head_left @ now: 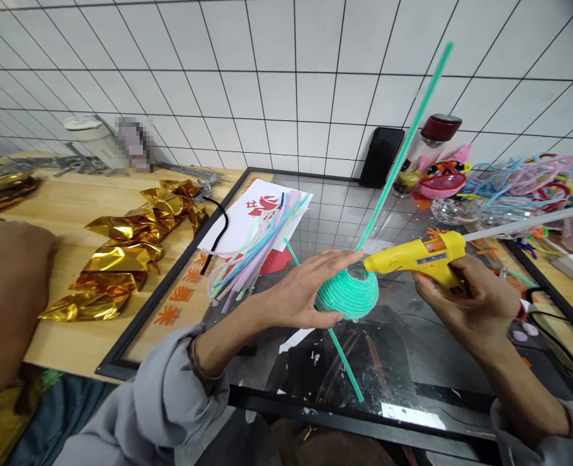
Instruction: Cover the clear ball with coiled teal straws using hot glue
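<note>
My left hand (306, 291) is wrapped round the side of a green coiled ball (349, 296), built up of pipe-cleaner rings with an opening at the top. A long green pipe cleaner (407, 145) rises from beside that opening, up and to the right. Below the ball another green pipe cleaner (347, 367) slants down over the glass. In my right hand (475, 304) is a yellow hot glue gun (412, 255), its nozzle at the rim of the ball's opening. A white glue stick (524, 224) sticks out of the gun's back end.
A bundle of pastel pipe cleaners (262, 243) lies on white paper (240, 210) at the left. Gold foil pieces (121, 259) cover the wooden table, near another person's arm (12, 285). A phone (382, 155), a jar (425, 152) and tangled pipe cleaners (524, 184) stand or lie behind.
</note>
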{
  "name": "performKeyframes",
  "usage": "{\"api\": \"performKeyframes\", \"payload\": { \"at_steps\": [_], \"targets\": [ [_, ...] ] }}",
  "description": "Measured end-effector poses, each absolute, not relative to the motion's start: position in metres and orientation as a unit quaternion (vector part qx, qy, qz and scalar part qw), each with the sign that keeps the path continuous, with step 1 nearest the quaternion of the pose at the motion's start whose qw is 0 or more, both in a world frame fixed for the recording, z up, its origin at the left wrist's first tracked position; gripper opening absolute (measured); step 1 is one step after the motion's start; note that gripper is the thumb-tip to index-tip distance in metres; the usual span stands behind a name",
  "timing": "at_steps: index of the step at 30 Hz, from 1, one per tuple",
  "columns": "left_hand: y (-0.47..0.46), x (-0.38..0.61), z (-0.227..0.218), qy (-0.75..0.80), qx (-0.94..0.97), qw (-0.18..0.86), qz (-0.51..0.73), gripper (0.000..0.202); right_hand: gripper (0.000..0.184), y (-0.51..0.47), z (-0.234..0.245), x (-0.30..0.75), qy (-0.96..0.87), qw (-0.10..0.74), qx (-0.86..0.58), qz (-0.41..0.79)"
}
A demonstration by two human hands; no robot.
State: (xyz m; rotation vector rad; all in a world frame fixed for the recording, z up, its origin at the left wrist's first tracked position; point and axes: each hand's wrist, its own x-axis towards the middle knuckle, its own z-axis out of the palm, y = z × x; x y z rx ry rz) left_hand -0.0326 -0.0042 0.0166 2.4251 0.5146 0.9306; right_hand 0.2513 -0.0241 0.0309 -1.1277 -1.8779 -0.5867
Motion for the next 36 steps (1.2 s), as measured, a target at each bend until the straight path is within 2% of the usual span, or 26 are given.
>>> {"api": "performKeyframes", "payload": {
  "at_steps": [36],
  "targets": [
    [-0.0026,-0.0321,0.0123,0.172,0.888,0.237,0.353,0.094,0.025,-0.0213,0.0333,0.2486,-0.754,0.424,-0.444,-0.232]
  ]
}}
